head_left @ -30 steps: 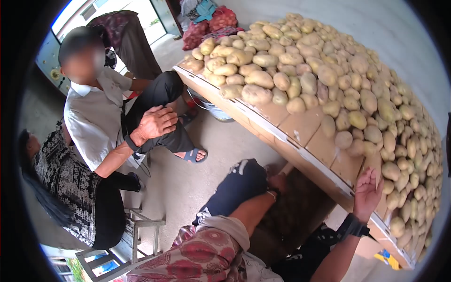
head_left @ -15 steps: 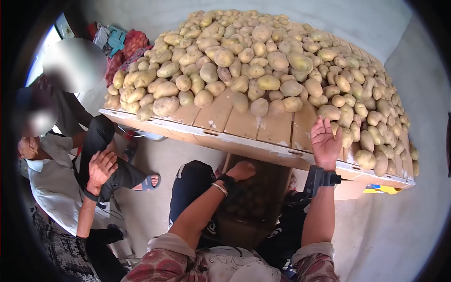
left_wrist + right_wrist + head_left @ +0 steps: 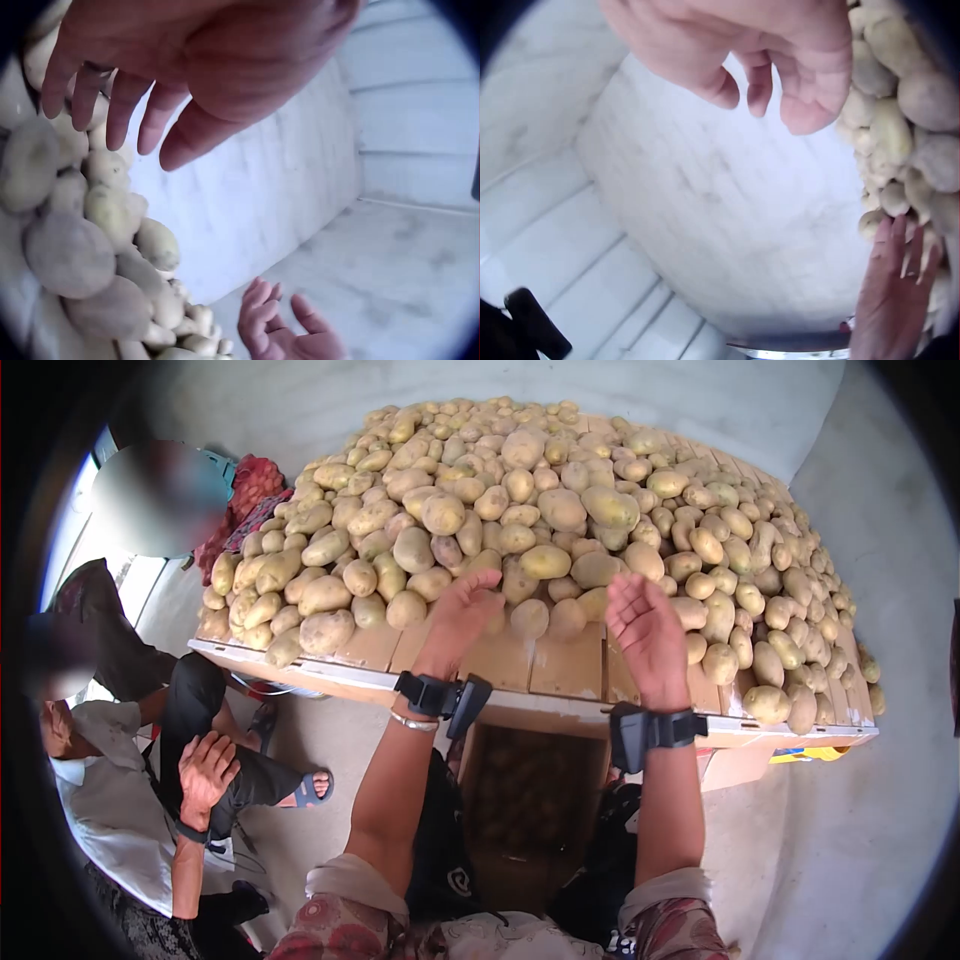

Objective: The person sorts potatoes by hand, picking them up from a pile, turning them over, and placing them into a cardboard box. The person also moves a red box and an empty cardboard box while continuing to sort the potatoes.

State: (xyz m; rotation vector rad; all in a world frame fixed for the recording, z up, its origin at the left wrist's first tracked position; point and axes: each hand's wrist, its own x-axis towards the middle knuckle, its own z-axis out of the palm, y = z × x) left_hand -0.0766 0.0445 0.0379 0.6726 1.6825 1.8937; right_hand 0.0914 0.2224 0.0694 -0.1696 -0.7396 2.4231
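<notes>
A big heap of potatoes (image 3: pixel 546 562) covers a table topped with brown boards (image 3: pixel 497 660). Over its front edge reach both hands, palms turned toward each other. The left hand (image 3: pixel 462 618) is close to the nearest potatoes, and in the left wrist view its fingers (image 3: pixel 118 112) hang spread with nothing in them. To its right, the right hand (image 3: pixel 647 635) hovers beside the front of the heap. In the right wrist view its fingers (image 3: pixel 810 97) bend loosely, with no potato between them.
Below the table edge, between the knees, a brown box (image 3: pixel 480 860) holds more potatoes in shadow. A seated person (image 3: pixel 110 790) is at the left, one hand on a knee. Red mesh sacks (image 3: pixel 255 482) lie at the back left. A pale wall (image 3: pixel 680 400) stands behind the heap.
The left hand has risen from the box under the table to the potatoes on top. The right hand has shifted slightly left and up. The head view has swung right toward the table.
</notes>
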